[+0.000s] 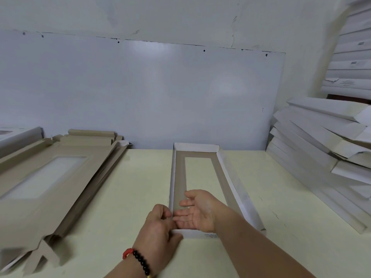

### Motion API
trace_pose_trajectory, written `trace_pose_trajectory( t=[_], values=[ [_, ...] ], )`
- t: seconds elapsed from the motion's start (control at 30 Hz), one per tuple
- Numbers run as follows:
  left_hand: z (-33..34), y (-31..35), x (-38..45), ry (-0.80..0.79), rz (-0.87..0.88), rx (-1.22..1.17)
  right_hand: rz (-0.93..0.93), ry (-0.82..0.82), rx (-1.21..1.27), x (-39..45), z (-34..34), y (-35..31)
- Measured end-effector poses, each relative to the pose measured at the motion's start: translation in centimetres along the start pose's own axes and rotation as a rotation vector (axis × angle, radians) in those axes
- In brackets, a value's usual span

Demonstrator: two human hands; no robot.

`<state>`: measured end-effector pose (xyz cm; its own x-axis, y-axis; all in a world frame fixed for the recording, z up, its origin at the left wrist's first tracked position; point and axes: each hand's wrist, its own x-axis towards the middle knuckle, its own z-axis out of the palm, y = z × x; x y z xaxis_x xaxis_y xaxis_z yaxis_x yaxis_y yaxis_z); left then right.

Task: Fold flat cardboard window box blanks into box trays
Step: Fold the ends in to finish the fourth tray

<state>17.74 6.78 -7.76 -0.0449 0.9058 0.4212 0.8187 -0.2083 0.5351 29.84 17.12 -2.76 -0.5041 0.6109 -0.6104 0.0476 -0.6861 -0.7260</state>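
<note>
A pale yellow-green table [130,187] runs up to a white wall panel [140,91] fixed along its top edge with dark screws. At the left of the table lies a stack of flat brown box blanks [60,173], each with a clear window; the stack overhangs the near left of the view. At the right, finished white boxes [321,137] lean in a slanting pile against the corner, with more stacked higher up [353,57].

In the middle, a long box tray [200,171] lies lengthwise away from the viewer, its white side walls folded up around a brown floor with a window; its far end touches the wall panel. Bare tabletop shows on both sides of the tray, between it and each pile.

The left hand [160,227], with a black bead bracelet [140,261] at the wrist, pinches the tray's near left corner, fingers curled on the wall. The right hand [194,213] lies inside the tray's near end, palm turned left, fingers straight and loosely together.
</note>
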Motion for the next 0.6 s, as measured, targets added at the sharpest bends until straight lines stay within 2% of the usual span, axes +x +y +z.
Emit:
trace_pose_trajectory(
  t=[0.2, 0.37, 0.43, 0.53, 0.6],
  values=[
    [0.1, -0.1, 0.0, 0.036, 0.019, -0.012, -0.015, 0.029, -0.02, 0.0, 0.0, 0.0],
    [0.1, -0.2, -0.1, 0.046, 0.044, -0.004, -0.055, -0.014, -0.061, -0.5, 0.7, 0.2],
    [0.1, -0.2, -0.1, 0.035, 0.059, 0.0, -0.101, -0.014, -0.227, -0.5, 1.2, 0.4],
    [0.1, -0.4, -0.2, 0.009, 0.067, 0.01, -0.234, 0.031, -0.77, -0.8, 1.5, 0.7],
    [0.1, -0.6, -0.3, 0.023, 0.059, 0.0, -0.315, -0.02, -0.962, -0.9, 1.1, 0.7]
  ],
)
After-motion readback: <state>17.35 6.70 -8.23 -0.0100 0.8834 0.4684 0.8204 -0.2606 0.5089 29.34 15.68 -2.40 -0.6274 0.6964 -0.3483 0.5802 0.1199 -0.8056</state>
